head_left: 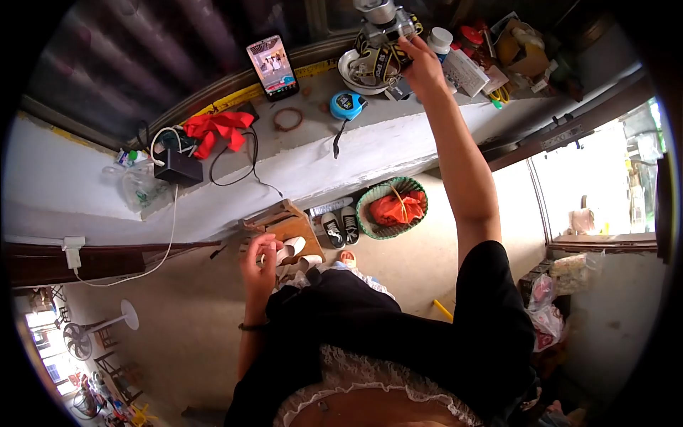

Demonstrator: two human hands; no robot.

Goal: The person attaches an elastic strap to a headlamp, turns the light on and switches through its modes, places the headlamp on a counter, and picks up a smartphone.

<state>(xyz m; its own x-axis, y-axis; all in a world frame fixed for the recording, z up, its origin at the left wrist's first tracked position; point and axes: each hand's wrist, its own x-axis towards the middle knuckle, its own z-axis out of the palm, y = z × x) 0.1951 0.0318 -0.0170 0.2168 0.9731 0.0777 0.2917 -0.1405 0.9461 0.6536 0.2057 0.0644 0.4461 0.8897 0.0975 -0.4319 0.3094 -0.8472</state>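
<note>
At the top of the view my right hand is closed on a silver headlamp. Its black strap with yellow lettering hangs down over a white bowl on the ledge. A blue tape measure lies left of the bowl, its dark wrist cord drooping over the ledge's edge. Low on the left, my left hand hangs with loosely bent fingers, nothing visible in it. Below it, and apart as far as I can tell, pale shoes rest on a wooden stool.
Along the ledge stand a lit phone, red ribbon, a black box with cables, a white bottle and a box. Below are a green basket, dark sneakers and a fan.
</note>
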